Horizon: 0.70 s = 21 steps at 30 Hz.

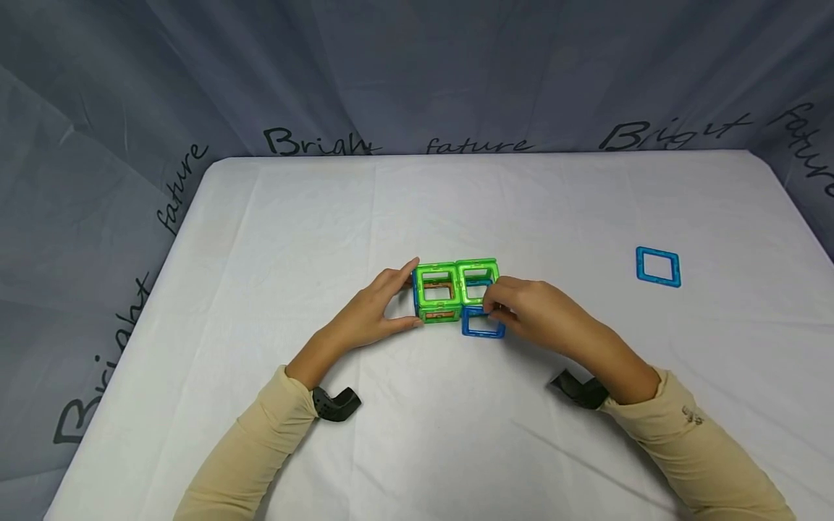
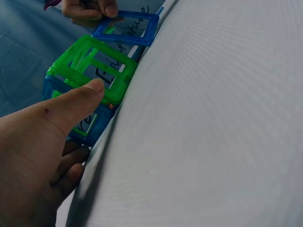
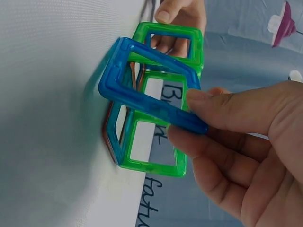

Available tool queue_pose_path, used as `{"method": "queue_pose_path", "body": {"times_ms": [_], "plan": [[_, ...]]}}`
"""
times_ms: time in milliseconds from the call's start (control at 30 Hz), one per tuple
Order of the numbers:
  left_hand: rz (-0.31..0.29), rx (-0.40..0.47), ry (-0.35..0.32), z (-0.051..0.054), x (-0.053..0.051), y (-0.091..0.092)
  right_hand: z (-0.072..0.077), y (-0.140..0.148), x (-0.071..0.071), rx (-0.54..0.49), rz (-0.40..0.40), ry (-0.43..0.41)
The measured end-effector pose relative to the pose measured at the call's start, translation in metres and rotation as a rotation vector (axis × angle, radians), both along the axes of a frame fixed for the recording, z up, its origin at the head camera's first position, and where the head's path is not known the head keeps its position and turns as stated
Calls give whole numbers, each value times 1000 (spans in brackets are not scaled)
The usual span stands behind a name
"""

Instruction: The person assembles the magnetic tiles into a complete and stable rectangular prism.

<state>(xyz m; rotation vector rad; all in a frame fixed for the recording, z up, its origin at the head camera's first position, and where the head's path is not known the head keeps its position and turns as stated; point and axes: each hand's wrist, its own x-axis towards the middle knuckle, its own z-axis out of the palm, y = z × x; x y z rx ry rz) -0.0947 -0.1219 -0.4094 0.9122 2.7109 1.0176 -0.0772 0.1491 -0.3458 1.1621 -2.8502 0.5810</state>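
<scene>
A small box of magnetic tiles stands on the table, with green square frames showing on its top and front and blue and orange frames inside and at the sides. My left hand holds its left end, thumb on the front and fingers round the far side. At the right, my right hand pinches a blue square magnetic tile between thumb and fingers. That tile is tilted at the front of the box's right half; whether its upper edge touches the box I cannot tell.
Another blue square tile lies flat at the right of the white table. Grey cloth with handwritten words surrounds the table's back and sides. Black wrist devices sit below both hands.
</scene>
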Motion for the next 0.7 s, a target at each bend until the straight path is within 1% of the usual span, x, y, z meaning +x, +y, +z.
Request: {"method": "queue_pose_path", "body": {"times_ms": [133, 233, 500, 700], "plan": [[-1, 5, 6, 1, 0, 0, -1, -1, 1, 23, -9, 57], [-2, 5, 8, 1, 0, 0, -1, -2, 2, 30, -25, 75], [0, 5, 8, 0, 0, 0, -1, -2, 0, 33, -40, 25], [3, -5, 5, 1, 0, 1, -1, -3, -1, 78, -53, -22]]}}
